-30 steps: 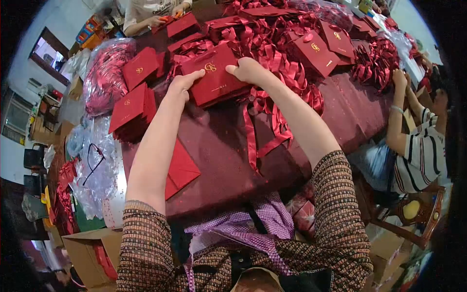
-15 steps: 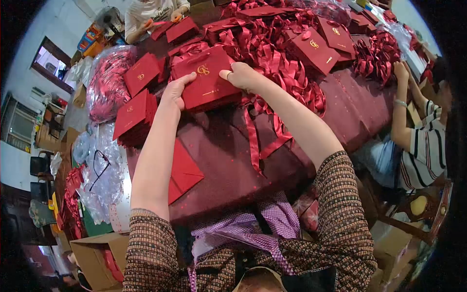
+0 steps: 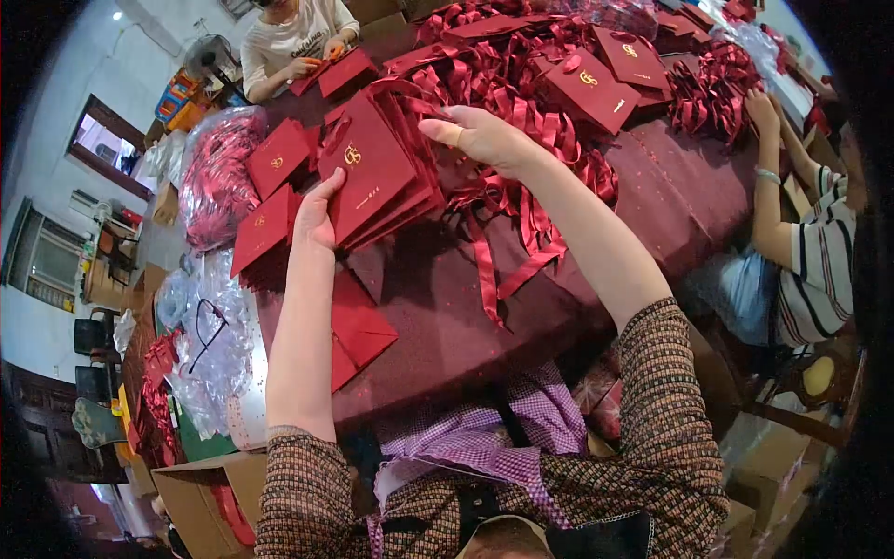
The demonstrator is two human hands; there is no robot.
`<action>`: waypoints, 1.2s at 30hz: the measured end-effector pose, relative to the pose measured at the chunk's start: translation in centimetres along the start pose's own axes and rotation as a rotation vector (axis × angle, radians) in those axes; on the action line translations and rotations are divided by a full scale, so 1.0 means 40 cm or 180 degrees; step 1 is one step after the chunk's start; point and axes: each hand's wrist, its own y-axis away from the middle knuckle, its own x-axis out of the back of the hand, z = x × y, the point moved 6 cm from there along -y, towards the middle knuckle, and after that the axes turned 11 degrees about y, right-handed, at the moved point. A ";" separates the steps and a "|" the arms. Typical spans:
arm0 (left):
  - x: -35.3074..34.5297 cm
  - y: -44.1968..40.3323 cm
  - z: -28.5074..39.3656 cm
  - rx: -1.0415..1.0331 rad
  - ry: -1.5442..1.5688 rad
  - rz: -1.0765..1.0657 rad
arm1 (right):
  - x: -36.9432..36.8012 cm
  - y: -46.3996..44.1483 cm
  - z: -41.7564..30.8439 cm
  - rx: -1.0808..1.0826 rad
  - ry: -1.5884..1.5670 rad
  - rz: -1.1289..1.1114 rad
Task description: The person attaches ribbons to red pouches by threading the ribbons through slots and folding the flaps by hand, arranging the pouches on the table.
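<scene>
A fanned stack of red paper gift bags (image 3: 377, 177) with a gold emblem and ribbon handles tilts above the table. My left hand (image 3: 318, 212) holds it at the lower left edge, thumb on the front bag and fingers hidden behind. My right hand (image 3: 489, 142) is at the stack's upper right, thumb and fingers stretched toward it, apparently gripping nothing. Beside my left hand stand more red bags (image 3: 264, 228) in a pile, and another red bag (image 3: 279, 156) lies just beyond. Below my left forearm is a flat plain red bag (image 3: 361, 326).
Loose red ribbons (image 3: 545, 158) are heaped on the dark red tablecloth (image 3: 438, 326). More emblem bags (image 3: 589, 88) lie at the back right. A plastic sack (image 3: 222, 177) stands at left, near glasses (image 3: 207, 335) on clear plastic. Co-workers sit across (image 3: 303, 42) and at right (image 3: 810, 252).
The stack has tilted and its bags have spread into a fan. My right hand has come off the front and drawn slightly right; my left hand keeps its hold. The view has shifted slightly.
</scene>
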 end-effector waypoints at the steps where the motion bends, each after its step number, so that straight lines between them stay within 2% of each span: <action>1: -0.003 0.005 -0.005 0.0062 0.0078 -0.0031 | -0.004 0.013 -0.021 0.0126 -0.0103 0.0224; 2: -0.005 0.008 -0.008 0.0070 0.0061 -0.0044 | -0.006 0.016 -0.040 0.0254 -0.0207 0.0451; 3: -0.015 0.016 -0.015 0.0091 0.0130 -0.0101 | -0.013 0.004 -0.041 0.0425 -0.0718 0.0582; 5: -0.031 0.038 -0.029 0.0246 0.0275 -0.0195 | 0.020 -0.013 -0.031 0.0340 0.0040 0.1155; 6: -0.034 0.047 -0.031 0.0247 0.0265 -0.0195 | 0.040 -0.025 -0.027 0.0511 0.0613 0.1553; 8: -0.037 0.066 -0.038 0.0312 0.0329 -0.0309 | 0.062 -0.055 -0.024 0.0832 0.0665 0.1707; 9: -0.041 0.081 -0.042 0.0326 0.0195 -0.0348 | 0.077 -0.061 -0.027 0.0618 0.0542 0.1600; 10: -0.043 0.094 -0.044 0.0341 0.0059 -0.0384 | 0.092 -0.069 -0.021 0.0191 0.0243 0.1146; 12: -0.032 0.107 -0.042 0.0324 0.0060 -0.0277 | 0.091 -0.102 -0.003 -0.0080 -0.0132 0.0813; 14: -0.044 0.120 -0.048 0.0592 0.0318 -0.0507 | 0.079 -0.114 0.019 -0.0264 -0.0591 0.0644; 15: -0.038 0.119 -0.039 0.0444 0.0213 -0.0392 | 0.082 -0.135 0.049 -0.0287 -0.0795 0.0611; 16: -0.040 0.120 -0.034 0.0422 0.0223 -0.0393 | 0.073 -0.119 0.070 -0.0493 -0.2029 0.0509; 18: -0.017 0.122 -0.003 -0.0005 0.0089 0.0090 | 0.057 -0.109 0.114 -0.0660 -0.2456 0.0490; 19: -0.014 0.123 0.007 -0.0180 -0.0076 0.0157 | 0.035 -0.059 0.089 -0.0907 -0.2138 0.0638; 20: -0.012 0.124 0.005 -0.0217 -0.0046 0.0157 | -0.005 -0.044 0.091 -0.1015 -0.1988 0.0293; 21: -0.018 0.126 0.015 -0.0617 -0.0420 0.0171 | -0.039 -0.029 0.097 -0.1123 -0.1832 -0.0038; 22: -0.043 0.134 0.012 -0.1001 -0.0798 0.0187 | -0.082 -0.010 0.059 -0.0599 -0.1923 -0.0531; 23: -0.066 0.145 -0.002 -0.1248 -0.0952 0.0132 | -0.109 -0.006 0.066 -0.0496 -0.1724 -0.0646; 25: -0.105 0.159 -0.011 -0.1736 -0.1453 -0.0117 | -0.116 0.062 -0.045 -0.0203 -0.1423 -0.0541; 26: -0.121 0.168 -0.012 -0.1923 -0.1515 -0.0272 | -0.110 0.031 0.010 -0.0261 -0.1089 -0.0069; 27: -0.134 0.181 -0.016 -0.1938 -0.1505 -0.0269 | -0.102 0.030 -0.011 0.0015 -0.1063 0.0142; 29: -0.175 0.217 -0.024 -0.1950 -0.1468 -0.0713 | -0.071 0.052 -0.043 0.0501 -0.0914 0.0598; 30: -0.199 0.242 -0.020 -0.2032 -0.1887 -0.0799 | -0.070 0.087 -0.090 0.0749 -0.1079 0.0416; 31: -0.190 0.251 -0.018 -0.2047 -0.1870 -0.0779 | -0.071 0.111 -0.121 0.0990 -0.1242 0.0229; 32: -0.183 0.256 -0.027 -0.1956 -0.2163 -0.0888 | -0.070 0.119 -0.104 0.1439 -0.1022 0.0418; 33: -0.172 0.257 -0.036 -0.1847 -0.2456 -0.1007 | -0.079 0.124 -0.083 0.1426 -0.0840 0.0428; 34: -0.129 0.235 -0.040 -0.1689 -0.3068 -0.0813 | -0.090 0.132 -0.063 0.1403 -0.0664 0.0438; 36: -0.041 0.206 -0.071 -0.1395 -0.3162 -0.0351 | -0.140 0.126 0.042 0.0917 -0.1034 0.0081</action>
